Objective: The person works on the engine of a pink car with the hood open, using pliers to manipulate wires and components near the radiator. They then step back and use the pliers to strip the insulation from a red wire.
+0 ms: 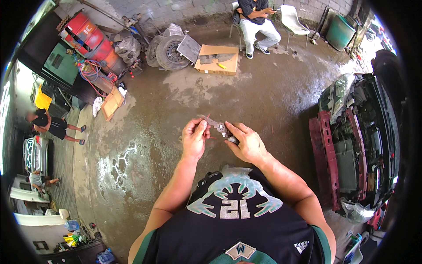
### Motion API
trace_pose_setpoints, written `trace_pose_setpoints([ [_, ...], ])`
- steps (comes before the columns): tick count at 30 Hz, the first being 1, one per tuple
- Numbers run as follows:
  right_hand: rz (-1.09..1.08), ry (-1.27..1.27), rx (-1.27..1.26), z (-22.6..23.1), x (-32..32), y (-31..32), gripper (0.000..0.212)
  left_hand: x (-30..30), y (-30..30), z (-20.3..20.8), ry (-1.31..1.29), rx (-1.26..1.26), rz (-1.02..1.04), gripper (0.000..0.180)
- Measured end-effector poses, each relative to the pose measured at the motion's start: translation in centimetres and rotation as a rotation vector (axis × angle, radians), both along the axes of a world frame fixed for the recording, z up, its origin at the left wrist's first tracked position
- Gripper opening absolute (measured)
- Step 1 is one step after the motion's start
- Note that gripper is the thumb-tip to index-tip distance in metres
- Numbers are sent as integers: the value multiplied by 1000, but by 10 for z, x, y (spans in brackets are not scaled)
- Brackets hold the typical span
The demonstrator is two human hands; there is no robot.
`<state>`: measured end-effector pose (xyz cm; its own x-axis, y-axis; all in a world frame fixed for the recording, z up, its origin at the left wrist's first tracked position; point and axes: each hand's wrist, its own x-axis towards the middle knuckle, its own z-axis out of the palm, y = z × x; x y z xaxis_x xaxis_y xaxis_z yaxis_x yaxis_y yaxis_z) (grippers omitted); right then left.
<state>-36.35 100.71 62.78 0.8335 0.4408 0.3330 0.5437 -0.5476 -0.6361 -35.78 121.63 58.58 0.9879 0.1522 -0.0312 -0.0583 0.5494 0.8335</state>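
In front of my chest, both hands hold a small greyish-brown metal part with a jagged, flat outline and a few bright spots. My left hand pinches its left end between thumb and fingers. My right hand is closed on the right end, where a dark and silvery piece shows under the fingers. Thin red bits stick out beside the left fingertips; I cannot make out whether they belong to the part. The exact kind of part is too small to tell.
A car front with its bumper off stands at right. Ahead lie a cardboard box, wheels and red drums. One person sits on a chair by the wall; others are at far left. The concrete floor looks wet.
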Motion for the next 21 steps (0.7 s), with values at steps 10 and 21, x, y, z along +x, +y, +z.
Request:
trace_pose_setpoints([
  [10, 98, 411, 214, 2, 3, 1, 49, 8, 17, 29, -146, 1025, -54, 50],
  [21, -33, 859, 498, -17, 9, 6, 47, 30, 8, -6, -97, 908, 79, 49],
])
